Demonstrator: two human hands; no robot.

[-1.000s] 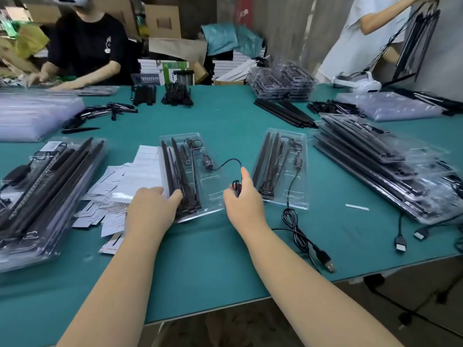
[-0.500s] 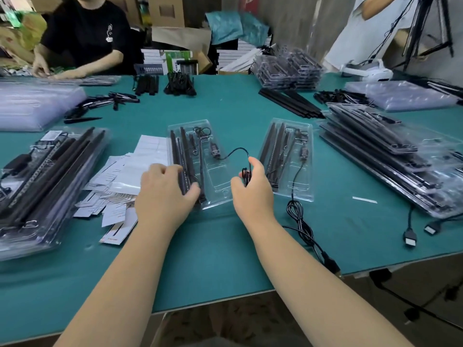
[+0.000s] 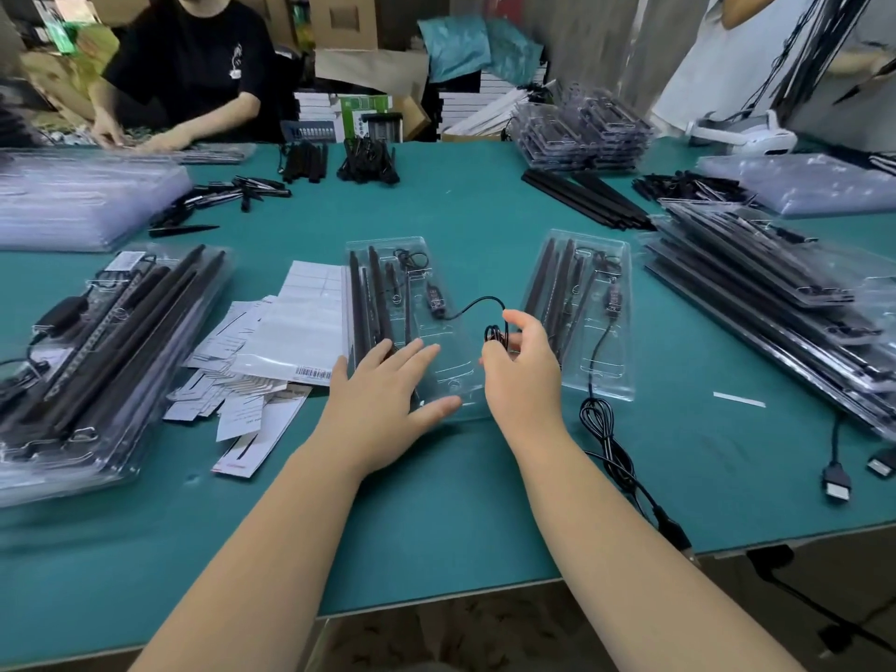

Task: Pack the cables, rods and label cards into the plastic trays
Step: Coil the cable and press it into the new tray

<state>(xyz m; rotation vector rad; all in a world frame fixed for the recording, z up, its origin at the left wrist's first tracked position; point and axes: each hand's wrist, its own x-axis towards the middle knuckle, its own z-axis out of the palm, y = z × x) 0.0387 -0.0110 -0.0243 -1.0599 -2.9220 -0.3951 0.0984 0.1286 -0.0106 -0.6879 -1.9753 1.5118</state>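
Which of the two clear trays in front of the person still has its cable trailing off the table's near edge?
The right-hand tray: its cable runs out across the green table. The middle tray's cable is pinched coiled in the right hand.

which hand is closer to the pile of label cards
Left. The left hand rests flat on the near end of the middle tray, right beside the label cards. The right hand pinches the coiled cable at the tray's far side.
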